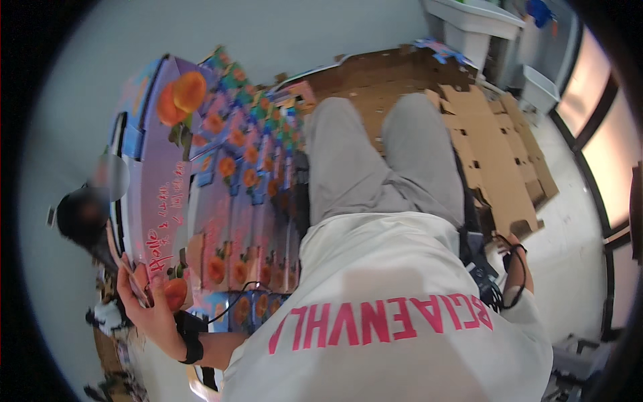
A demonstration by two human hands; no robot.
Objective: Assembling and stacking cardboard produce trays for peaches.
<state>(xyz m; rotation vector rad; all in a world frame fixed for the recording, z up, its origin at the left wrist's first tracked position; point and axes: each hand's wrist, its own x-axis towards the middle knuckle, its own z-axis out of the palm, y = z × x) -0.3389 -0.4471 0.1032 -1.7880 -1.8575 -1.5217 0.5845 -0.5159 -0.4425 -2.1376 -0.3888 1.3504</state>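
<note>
My left hand grips the near end of a fruit-printed cardboard box, thumb on one side and fingers on the other. Purple-blue, the box stands upright at the left, with orange fruit pictures and red writing on its face. Close beside it is a row of similar printed boxes, packed side by side. Down at my right side, my right hand is near the corner of a brown cardboard sheet. Its fingers are small and partly hidden, so whether it touches the sheet is unclear.
More brown cardboard lies ahead, beyond my grey-trousered knees. A white basin and a white bin are at the far right. Another person is at the left, behind the box. Black cables hang at both my wrists.
</note>
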